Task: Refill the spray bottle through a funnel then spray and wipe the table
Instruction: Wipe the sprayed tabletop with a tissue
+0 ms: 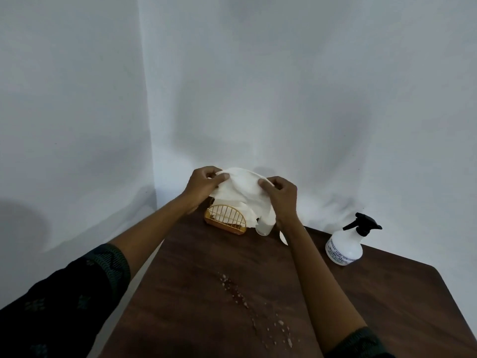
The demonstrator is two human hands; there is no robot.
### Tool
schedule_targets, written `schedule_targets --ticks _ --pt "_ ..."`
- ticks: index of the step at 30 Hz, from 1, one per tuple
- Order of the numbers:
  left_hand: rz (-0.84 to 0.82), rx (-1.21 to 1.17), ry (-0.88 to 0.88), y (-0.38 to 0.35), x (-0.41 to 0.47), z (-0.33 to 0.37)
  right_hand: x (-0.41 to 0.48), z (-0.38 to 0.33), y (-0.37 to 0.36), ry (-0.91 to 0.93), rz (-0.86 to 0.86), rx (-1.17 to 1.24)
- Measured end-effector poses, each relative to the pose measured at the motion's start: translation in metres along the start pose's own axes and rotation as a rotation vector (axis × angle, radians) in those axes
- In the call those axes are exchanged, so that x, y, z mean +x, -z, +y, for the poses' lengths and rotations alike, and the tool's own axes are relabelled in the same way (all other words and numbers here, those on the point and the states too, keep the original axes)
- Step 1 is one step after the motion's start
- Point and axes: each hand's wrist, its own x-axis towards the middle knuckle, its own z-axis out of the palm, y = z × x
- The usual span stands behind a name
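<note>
The only print in view is on the spray bottle (344,245), which stands towards the right side of the tabletop (387,293). A label (338,254) wraps the lower part of its white body. It carries several short lines of dark blue lettering, set one above another inside a thin blue border. The letters look like capitals, but they are too small and blurred to read. No word, brand name or number can be made out on it.
</note>
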Motion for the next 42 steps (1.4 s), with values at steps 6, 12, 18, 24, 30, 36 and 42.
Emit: schedule_targets --ticks 6,12,18,24,30,36,42 --pt "-0.228 -0.121 0.134 -0.006 -0.058 0.001 -0.057 0.003 0.04 -0.256 -0.132 0.345" --pt "-0.383 -0.443 0.305 -0.021 -0.122 -0.012 -0.118 0.029 0.068 -0.397 -0.18 0.459" --pt "-0.703 -0.051 0.29 -0.028 -0.183 -0.029 -0.197 0.056 0.099 -0.52 -0.491 0.254" --pt "-0.565 -0.337 0.574 -0.043 -0.229 -0.06 -0.242 0.073 0.095 -0.581 -0.396 0.342" --pt "-0.449 -0.52 0.642 -0.064 -0.269 -0.082 -0.265 0.082 0.093 -0.639 -0.151 0.446" --pt "-0.295 -0.136 0.307 -0.071 -0.268 -0.079 -0.267 0.088 0.101 -0.49 -0.111 0.338" --pt "-0.388 0.209 0.16 -0.076 -0.264 -0.074 -0.272 0.095 0.106 -0.288 -0.11 -0.12"
